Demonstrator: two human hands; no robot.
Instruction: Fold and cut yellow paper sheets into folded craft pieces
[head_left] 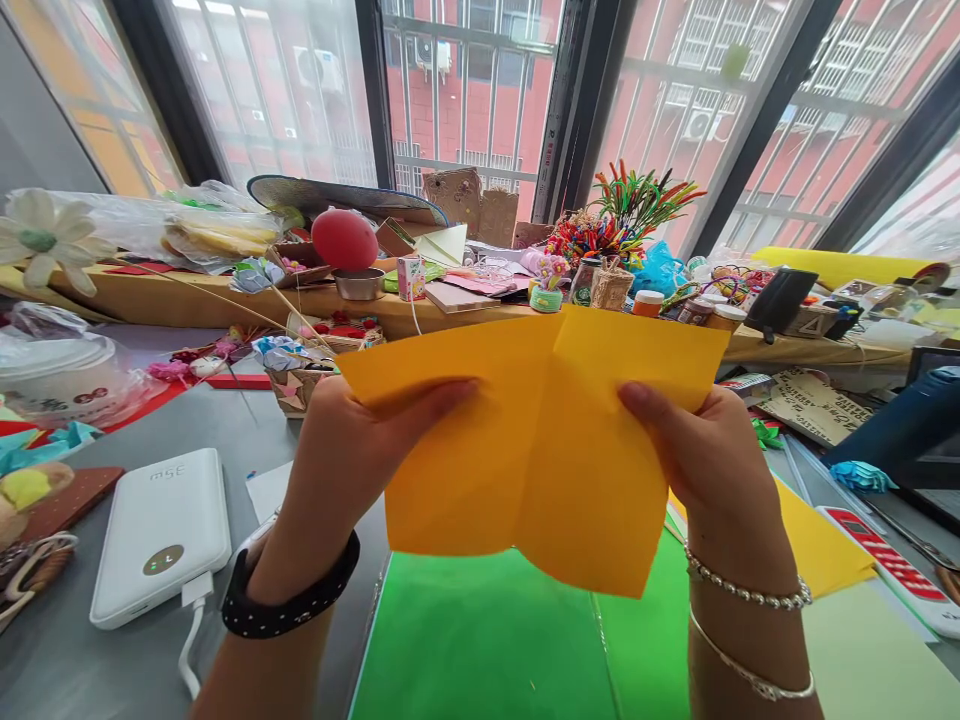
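I hold a sheet of orange paper (540,440) up in front of me with both hands; it shows a vertical crease down its middle. My left hand (352,450) pinches its left edge, thumb lying across the front. My right hand (697,450) grips the right edge the same way. A black band sits on my left wrist and two bracelets on my right. Under the paper a bright green sheet (510,640) lies flat on the grey table (135,670).
A white power bank (161,535) with a cable lies at the left. More orange paper (817,545) and a red-and-white ruler (892,570) lie at the right. The wooden sill (187,295) behind holds a red ball (344,240), paper flowers, jars and craft clutter. A blue sleeve (900,425) shows far right.
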